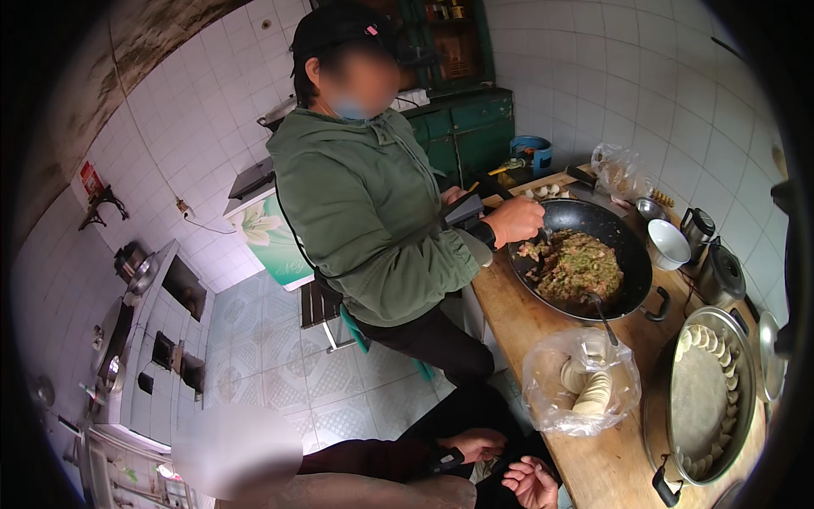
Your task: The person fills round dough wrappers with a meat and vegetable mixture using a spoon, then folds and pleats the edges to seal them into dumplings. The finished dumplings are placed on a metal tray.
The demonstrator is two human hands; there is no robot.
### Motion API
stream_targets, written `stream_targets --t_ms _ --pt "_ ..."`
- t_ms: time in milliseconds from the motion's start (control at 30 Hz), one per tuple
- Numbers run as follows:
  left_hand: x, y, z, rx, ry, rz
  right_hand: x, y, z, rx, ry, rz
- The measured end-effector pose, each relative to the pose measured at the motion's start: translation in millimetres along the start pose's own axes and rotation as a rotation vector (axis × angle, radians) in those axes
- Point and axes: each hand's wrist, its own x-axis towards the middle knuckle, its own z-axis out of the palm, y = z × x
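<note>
At the bottom, my left hand [478,445] is palm down with bent fingers near dark trousers, a black band at its wrist. A small pale thing shows just below its fingers; whether it is held is unclear. My right hand [531,483] is beside it, palm up, fingers loosely curled and apart, nothing seen in it. Nearby on the wooden table, a clear plastic bag [540,394] holds stacked round dough wrappers [594,393]. Beyond it, a black wok [636,254] holds chopped filling [588,264] and a spoon [602,317]. Dumplings [725,362] line one side of a metal steamer tray [693,394].
A person in a green jacket [369,184] sits at the wok, one hand [518,219] by its rim. A white bowl [668,244], a metal kettle [722,273] and a lid [771,356] stand along the wall side. More dumplings [545,191] lie behind the wok.
</note>
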Motion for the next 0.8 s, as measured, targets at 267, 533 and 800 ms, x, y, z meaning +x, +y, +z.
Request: stream_targets --t_ms 267,533,800 --pt "-9.0 -1.9 12.5 0.067 0.119 0.018 -0.5 -1.5 4.3 0.046 0.018 0.013" --pt "-9.0 5.3 15.8 0.059 0.099 0.020 6.7 -2.2 0.6 0.070 0.000 0.046" --pt "-6.6 5.7 21.4 -0.101 0.177 -0.044 8.8 2.5 -8.8 0.015 -0.052 -0.054"
